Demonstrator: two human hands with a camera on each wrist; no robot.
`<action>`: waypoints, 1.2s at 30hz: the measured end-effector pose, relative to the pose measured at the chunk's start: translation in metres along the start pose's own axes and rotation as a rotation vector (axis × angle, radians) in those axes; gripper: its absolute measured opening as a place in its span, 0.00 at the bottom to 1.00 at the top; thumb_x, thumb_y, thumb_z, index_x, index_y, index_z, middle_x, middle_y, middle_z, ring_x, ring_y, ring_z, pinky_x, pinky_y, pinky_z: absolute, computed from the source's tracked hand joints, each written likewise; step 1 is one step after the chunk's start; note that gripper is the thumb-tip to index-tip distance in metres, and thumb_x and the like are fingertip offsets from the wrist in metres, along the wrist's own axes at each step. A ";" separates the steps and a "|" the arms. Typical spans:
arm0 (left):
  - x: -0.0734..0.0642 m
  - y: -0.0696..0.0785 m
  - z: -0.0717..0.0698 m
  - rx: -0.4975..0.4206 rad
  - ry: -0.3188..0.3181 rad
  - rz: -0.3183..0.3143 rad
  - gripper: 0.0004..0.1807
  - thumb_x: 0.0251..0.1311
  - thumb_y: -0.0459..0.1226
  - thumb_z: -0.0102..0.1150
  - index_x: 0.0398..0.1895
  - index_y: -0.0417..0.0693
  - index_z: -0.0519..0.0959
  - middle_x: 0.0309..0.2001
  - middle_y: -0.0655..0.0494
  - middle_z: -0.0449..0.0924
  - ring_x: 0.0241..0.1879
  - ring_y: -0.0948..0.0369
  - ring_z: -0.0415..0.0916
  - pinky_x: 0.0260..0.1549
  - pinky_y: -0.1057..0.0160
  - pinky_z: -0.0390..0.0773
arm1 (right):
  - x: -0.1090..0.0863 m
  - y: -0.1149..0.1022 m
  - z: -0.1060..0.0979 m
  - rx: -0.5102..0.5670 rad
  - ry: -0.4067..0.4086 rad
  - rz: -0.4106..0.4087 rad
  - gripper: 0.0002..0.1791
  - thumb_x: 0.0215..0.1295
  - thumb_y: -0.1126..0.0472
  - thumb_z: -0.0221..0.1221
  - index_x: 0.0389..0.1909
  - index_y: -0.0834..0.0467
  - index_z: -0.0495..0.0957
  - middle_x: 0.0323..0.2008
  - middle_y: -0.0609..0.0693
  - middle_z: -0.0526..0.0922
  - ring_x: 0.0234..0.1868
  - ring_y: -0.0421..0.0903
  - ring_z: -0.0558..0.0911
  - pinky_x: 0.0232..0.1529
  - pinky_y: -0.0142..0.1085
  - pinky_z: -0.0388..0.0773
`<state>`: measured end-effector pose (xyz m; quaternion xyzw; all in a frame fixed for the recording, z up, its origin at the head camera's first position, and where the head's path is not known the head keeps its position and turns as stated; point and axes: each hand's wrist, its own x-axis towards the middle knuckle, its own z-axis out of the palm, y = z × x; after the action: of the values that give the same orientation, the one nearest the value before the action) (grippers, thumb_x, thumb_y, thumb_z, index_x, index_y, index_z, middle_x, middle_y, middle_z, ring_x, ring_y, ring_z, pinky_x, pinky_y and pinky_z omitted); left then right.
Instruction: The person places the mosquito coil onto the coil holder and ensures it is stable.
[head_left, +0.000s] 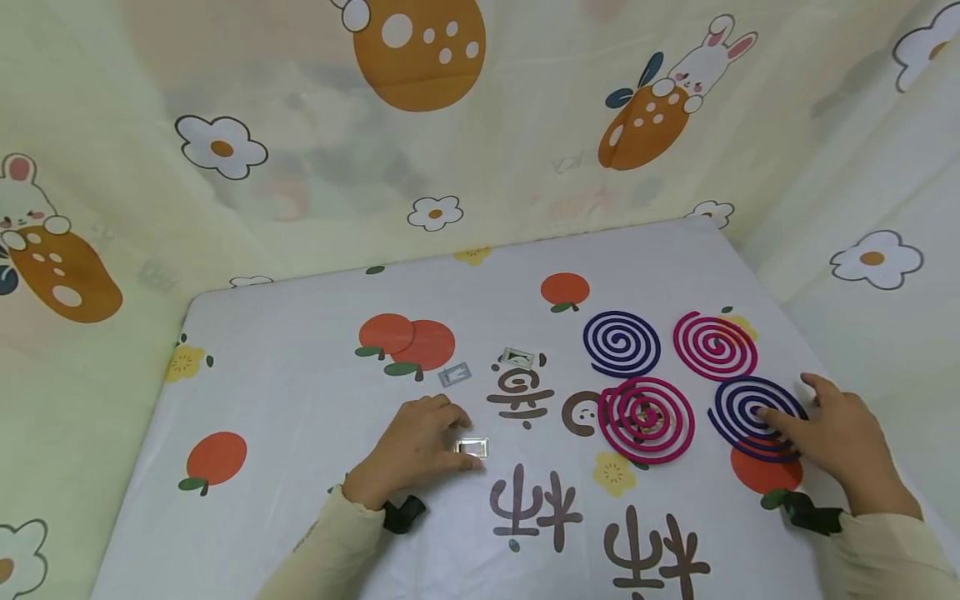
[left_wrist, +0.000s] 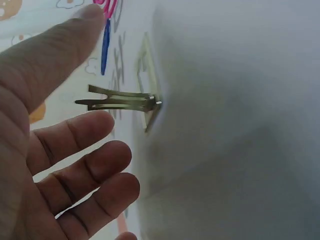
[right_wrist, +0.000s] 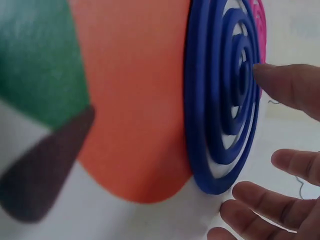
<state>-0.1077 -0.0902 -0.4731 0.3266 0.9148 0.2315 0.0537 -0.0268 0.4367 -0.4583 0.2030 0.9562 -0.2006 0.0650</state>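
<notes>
My left hand (head_left: 423, 446) is around a small rectangular metal mosquito coil stand (head_left: 472, 447), thumb and fingers apart. In the left wrist view, the stand's prong (left_wrist: 120, 101) sticks up from its base between thumb and fingers; no grip on it shows. At the right, my right hand (head_left: 843, 433) has its thumb on the centre of a blue mosquito coil (head_left: 757, 419). Its other fingers are spread beyond the coil's edge, as the right wrist view shows. A pink mosquito coil (head_left: 647, 420) lies to the left, with something metallic showing through its middle.
Another blue coil (head_left: 622, 343) and a second pink coil (head_left: 715, 345) lie farther back. Two more metal stands, one silvery (head_left: 454, 374) and one paler (head_left: 517, 358), lie beyond my left hand. A printed cloth (head_left: 300, 375) covers the table, with curtains behind and at the right.
</notes>
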 end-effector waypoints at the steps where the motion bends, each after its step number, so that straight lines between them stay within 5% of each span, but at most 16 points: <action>1: -0.001 0.000 0.001 0.002 -0.001 0.008 0.25 0.43 0.54 0.84 0.40 0.50 0.87 0.37 0.61 0.82 0.39 0.61 0.77 0.46 0.52 0.77 | 0.001 0.000 -0.001 -0.004 -0.010 0.013 0.54 0.68 0.42 0.65 0.72 0.80 0.52 0.50 0.84 0.68 0.50 0.78 0.68 0.44 0.70 0.75; 11: -0.005 -0.003 0.008 0.025 -0.004 0.019 0.15 0.49 0.47 0.83 0.31 0.55 0.84 0.29 0.66 0.75 0.33 0.66 0.70 0.51 0.50 0.75 | 0.007 0.006 -0.004 0.000 -0.106 0.042 0.50 0.65 0.37 0.66 0.60 0.82 0.64 0.39 0.78 0.80 0.43 0.72 0.75 0.34 0.52 0.77; 20: -0.001 0.005 0.014 0.033 0.010 0.062 0.13 0.50 0.46 0.82 0.29 0.56 0.84 0.26 0.67 0.74 0.30 0.67 0.69 0.53 0.49 0.74 | 0.005 0.002 -0.007 0.128 -0.178 0.139 0.45 0.64 0.42 0.70 0.55 0.79 0.63 0.36 0.71 0.83 0.37 0.60 0.81 0.32 0.43 0.72; 32: 0.007 0.020 0.023 0.057 0.024 0.075 0.13 0.52 0.47 0.81 0.29 0.56 0.84 0.26 0.68 0.71 0.31 0.67 0.70 0.52 0.51 0.74 | 0.000 0.018 0.004 0.541 -0.127 0.132 0.37 0.70 0.54 0.68 0.62 0.75 0.60 0.32 0.46 0.86 0.29 0.41 0.86 0.31 0.33 0.85; 36: 0.010 0.023 0.027 0.074 0.027 0.076 0.13 0.52 0.48 0.81 0.30 0.57 0.83 0.26 0.67 0.71 0.31 0.67 0.70 0.53 0.51 0.73 | -0.004 0.020 0.012 0.852 -0.159 0.115 0.23 0.68 0.63 0.69 0.57 0.59 0.69 0.30 0.40 0.86 0.31 0.39 0.88 0.33 0.35 0.87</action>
<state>-0.0955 -0.0579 -0.4859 0.3596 0.9103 0.2039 0.0207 -0.0142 0.4473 -0.4752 0.2488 0.7672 -0.5882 0.0598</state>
